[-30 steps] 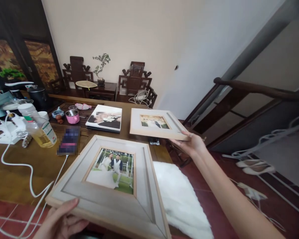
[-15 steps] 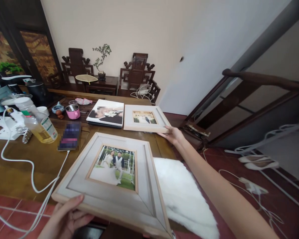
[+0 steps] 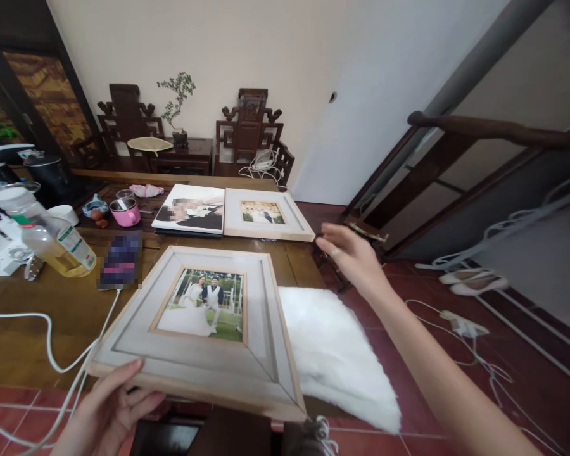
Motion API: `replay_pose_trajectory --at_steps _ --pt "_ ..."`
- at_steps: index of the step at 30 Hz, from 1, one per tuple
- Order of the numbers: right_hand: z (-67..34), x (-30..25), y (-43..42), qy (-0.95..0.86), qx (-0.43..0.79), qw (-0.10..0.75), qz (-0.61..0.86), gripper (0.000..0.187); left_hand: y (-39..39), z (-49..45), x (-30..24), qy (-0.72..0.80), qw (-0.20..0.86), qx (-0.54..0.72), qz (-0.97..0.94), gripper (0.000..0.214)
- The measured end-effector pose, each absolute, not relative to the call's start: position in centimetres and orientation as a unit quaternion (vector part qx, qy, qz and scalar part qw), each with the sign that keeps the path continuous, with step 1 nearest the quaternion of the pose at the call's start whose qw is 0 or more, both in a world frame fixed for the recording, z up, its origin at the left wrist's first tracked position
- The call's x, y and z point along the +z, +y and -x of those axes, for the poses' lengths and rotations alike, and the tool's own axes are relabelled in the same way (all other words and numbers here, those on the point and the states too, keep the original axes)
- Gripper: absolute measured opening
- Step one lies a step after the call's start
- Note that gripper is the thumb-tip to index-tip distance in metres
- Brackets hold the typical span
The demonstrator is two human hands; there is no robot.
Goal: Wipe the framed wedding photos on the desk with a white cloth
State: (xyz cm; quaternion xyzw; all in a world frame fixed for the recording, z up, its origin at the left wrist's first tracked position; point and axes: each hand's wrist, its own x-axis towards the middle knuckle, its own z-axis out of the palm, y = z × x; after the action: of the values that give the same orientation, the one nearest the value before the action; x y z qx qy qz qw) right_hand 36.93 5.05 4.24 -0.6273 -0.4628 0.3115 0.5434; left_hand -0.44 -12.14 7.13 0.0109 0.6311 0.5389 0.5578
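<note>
My left hand (image 3: 111, 405) grips the front left edge of a pale wooden picture frame (image 3: 202, 307), thumb on top and fingers underneath. Inside this frame is a photo of two people in wedding clothes on grass. It is tilted over the table's near edge. My right hand (image 3: 354, 259) is in the air just right of a second, similar picture frame (image 3: 268, 215), fingers apart and nothing in them. That second frame lies flat on the table, right beside a stack topped by a photo-covered album or panel (image 3: 190, 212).
White fluffy cloth (image 3: 332, 348) hangs over the table's right side. On the left are a phone (image 3: 120, 256) on a white cable, a tilted bottle (image 3: 61, 244) of yellow liquid and a pink cup (image 3: 125, 212). A dark wooden chair (image 3: 432, 158) stands to the right.
My right hand has let go of the far picture frame and moved off to its right. The left hand still holds the near frame. The view has shifted slightly.
</note>
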Motion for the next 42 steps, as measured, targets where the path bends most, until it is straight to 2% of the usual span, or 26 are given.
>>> replay_pose_trajectory --at_steps 1,3,5,8,14,18,21,23,25,27,29,31,37,39,42 --pt "-37.0 4.1 2.4 -0.558 0.268 0.469 0.630 0.036 -12.1 0.7 7.1 0.630 0.562 0.536 -0.016 0.046" --pt "-37.1 3.2 -2.6 -0.644 0.166 0.341 0.665 0.049 -11.9 1.3 7.0 0.625 0.567 0.536 -0.034 0.046" --pt "-37.3 2.1 -6.1 -0.631 0.117 0.275 0.716 0.055 -11.9 1.7 7.0 0.622 0.561 0.545 -0.045 0.048" --pt "-37.5 0.8 -7.9 -0.614 0.137 0.256 0.734 0.046 -11.9 1.9 6.9 0.624 0.552 0.552 -0.044 0.050" --pt "-37.6 1.6 -3.3 -0.662 0.113 0.307 0.675 0.027 -12.0 1.8 6.7 0.628 0.532 0.566 -0.036 0.040" --pt "-37.2 2.7 -1.3 -0.692 0.028 0.319 0.647 0.042 -12.2 1.9 6.4 0.639 0.523 0.563 -0.027 0.029" --pt "-36.3 3.2 -2.0 -0.631 0.029 0.236 0.738 0.051 -12.5 1.9 5.9 0.641 0.532 0.551 -0.035 0.023" --pt "-35.4 3.3 -2.6 -0.592 0.077 0.153 0.788 0.051 -12.7 1.9 5.5 0.647 0.534 0.543 -0.032 0.019" --pt "-34.6 3.2 -2.9 -0.571 0.085 0.113 0.809 0.049 -12.9 1.8 5.3 0.652 0.533 0.539 -0.027 0.018" --pt "-34.2 2.9 -3.0 -0.576 0.073 0.128 0.804 0.038 -13.0 1.8 5.1 0.652 0.533 0.539 -0.027 0.019" --pt "-34.6 2.6 -3.0 -0.592 0.078 0.172 0.783 0.023 -13.0 1.8 4.9 0.645 0.539 0.541 -0.031 0.020" --pt "-35.6 2.3 -3.1 -0.601 0.100 0.221 0.762 0.016 -12.9 1.9 4.6 0.635 0.544 0.547 -0.034 0.021" --pt "-39.7 0.9 -3.6 -0.589 0.180 0.364 0.699 0.027 -13.2 2.4 3.5 0.614 0.543 0.570 -0.064 0.027" --pt "-40.0 0.6 -4.0 -0.574 0.183 0.376 0.704 0.030 -13.3 2.4 3.3 0.612 0.541 0.573 -0.065 0.022" --pt "-39.2 0.7 -5.0 -0.562 0.140 0.352 0.735 0.028 -13.4 2.3 3.4 0.616 0.539 0.571 -0.061 0.017"
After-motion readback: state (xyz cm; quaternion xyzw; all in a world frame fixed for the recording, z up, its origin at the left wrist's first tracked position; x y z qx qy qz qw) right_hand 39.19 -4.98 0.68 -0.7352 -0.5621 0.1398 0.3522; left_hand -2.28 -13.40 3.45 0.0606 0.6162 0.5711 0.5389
